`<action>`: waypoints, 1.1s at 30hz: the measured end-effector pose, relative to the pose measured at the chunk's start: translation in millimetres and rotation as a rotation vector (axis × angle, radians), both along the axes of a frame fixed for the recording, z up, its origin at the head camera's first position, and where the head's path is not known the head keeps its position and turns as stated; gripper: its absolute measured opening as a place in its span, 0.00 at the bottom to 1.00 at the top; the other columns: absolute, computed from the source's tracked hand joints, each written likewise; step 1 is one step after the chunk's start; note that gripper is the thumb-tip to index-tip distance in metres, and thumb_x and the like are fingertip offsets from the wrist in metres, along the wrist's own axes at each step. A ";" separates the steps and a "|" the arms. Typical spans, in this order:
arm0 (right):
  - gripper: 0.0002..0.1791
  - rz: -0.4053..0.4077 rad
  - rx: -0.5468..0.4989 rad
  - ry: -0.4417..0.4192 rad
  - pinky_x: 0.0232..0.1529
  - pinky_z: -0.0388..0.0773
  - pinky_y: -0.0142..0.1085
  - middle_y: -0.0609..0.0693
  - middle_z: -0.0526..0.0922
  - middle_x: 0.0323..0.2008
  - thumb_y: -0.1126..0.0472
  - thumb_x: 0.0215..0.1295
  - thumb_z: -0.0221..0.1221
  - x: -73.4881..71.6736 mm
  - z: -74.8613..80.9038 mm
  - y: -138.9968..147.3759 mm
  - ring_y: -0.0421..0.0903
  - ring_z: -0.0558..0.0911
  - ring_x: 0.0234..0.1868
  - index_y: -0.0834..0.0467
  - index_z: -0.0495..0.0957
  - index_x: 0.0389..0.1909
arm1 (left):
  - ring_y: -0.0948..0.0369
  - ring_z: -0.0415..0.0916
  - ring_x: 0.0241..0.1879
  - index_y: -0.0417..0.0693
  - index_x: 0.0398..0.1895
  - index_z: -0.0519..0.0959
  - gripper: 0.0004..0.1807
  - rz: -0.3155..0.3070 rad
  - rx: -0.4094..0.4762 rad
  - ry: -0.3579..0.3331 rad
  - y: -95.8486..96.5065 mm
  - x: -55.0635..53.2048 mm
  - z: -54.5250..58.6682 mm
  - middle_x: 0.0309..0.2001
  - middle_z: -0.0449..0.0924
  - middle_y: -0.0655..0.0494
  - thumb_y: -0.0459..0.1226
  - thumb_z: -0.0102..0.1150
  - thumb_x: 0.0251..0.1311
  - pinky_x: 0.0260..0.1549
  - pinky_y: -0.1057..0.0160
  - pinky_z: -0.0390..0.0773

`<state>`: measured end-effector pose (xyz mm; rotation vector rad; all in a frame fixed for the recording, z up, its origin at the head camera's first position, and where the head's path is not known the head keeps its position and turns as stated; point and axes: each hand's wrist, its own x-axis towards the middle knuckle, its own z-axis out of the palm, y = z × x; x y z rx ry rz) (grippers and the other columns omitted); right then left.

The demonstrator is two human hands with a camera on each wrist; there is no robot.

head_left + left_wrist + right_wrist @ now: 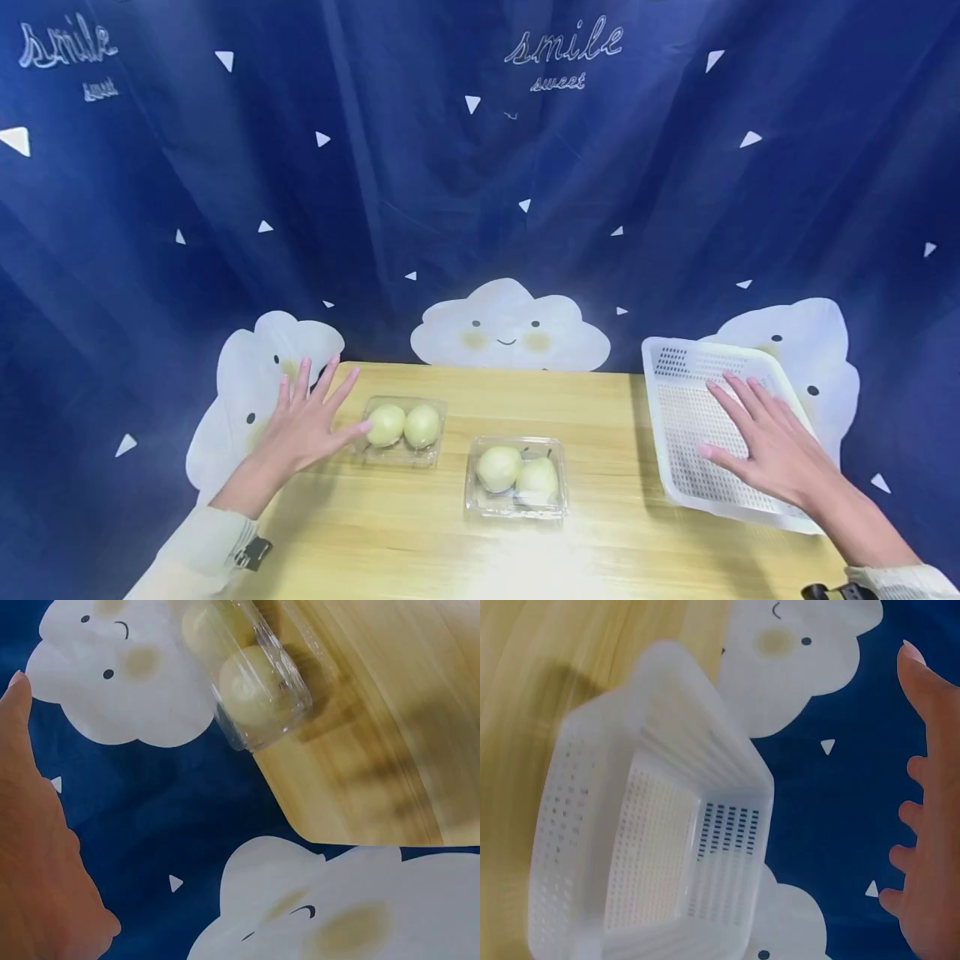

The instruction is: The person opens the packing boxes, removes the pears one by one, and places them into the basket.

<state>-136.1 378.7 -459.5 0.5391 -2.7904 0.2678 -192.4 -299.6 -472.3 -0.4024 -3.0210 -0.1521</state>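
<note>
My left hand (303,429) hovers with spread fingers at the table's left side, holding nothing. Beside its thumb lies a clear plastic box (403,456) with two pale yellow-green pears (386,425); the left wrist view shows this box (247,682) apart from the hand (45,855). A second clear box (517,510) with two pears (499,468) sits near the table's middle. Over a white perforated plastic basket (675,450) my right hand (776,454) is spread and grips nothing. In the right wrist view the basket (660,847) stands apart from the hand (937,817).
The light wood table (405,533) has a bright glare at its front. A dark blue curtain (435,183) with white clouds and triangles hangs behind and around it. The basket stands along the table's right edge.
</note>
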 end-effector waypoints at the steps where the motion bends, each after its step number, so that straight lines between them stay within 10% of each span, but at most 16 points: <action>1: 0.54 0.006 -0.006 0.006 0.85 0.22 0.51 0.65 0.56 0.80 0.39 0.61 0.67 -0.9 -1.2 -2.3 0.67 0.48 0.83 0.52 0.54 0.82 | 0.32 0.24 0.82 0.65 0.85 0.48 0.52 0.000 0.003 0.000 1.0 0.4 -0.6 0.86 0.38 0.46 0.74 0.48 0.63 0.74 0.20 0.34; 12: 0.52 0.026 -0.061 -0.002 0.76 0.53 0.71 0.64 0.59 0.79 0.40 0.59 0.69 -4.7 -13.6 -21.3 0.69 0.57 0.80 0.54 0.58 0.80 | 0.31 0.29 0.82 0.64 0.85 0.49 0.52 -0.012 0.018 0.001 12.8 3.8 -13.5 0.86 0.39 0.47 0.73 0.49 0.63 0.74 0.20 0.37; 19: 0.49 0.037 -0.083 -0.019 0.87 0.31 0.42 0.64 0.59 0.80 0.41 0.62 0.67 -5.3 -20.9 -31.7 0.68 0.56 0.80 0.57 0.60 0.79 | 0.33 0.29 0.83 0.63 0.84 0.51 0.54 -0.014 0.018 -0.007 23.8 5.6 -21.5 0.86 0.39 0.47 0.75 0.49 0.61 0.74 0.20 0.36; 26: 0.48 0.008 -0.127 -0.081 0.73 0.60 0.69 0.63 0.60 0.80 0.40 0.63 0.67 -5.7 -26.5 -44.3 0.70 0.59 0.78 0.58 0.62 0.78 | 0.34 0.31 0.83 0.62 0.84 0.51 0.54 -0.021 0.037 -0.012 33.4 5.1 -28.7 0.85 0.40 0.47 0.75 0.51 0.60 0.76 0.22 0.36; 33: 0.48 0.003 -0.158 -0.103 0.68 0.64 0.70 0.63 0.61 0.78 0.40 0.61 0.68 -7.4 -35.5 -56.2 0.72 0.63 0.75 0.60 0.64 0.77 | 0.32 0.33 0.82 0.62 0.84 0.50 0.54 -0.032 0.047 -0.019 37.8 6.4 -35.7 0.85 0.39 0.46 0.73 0.52 0.61 0.76 0.22 0.37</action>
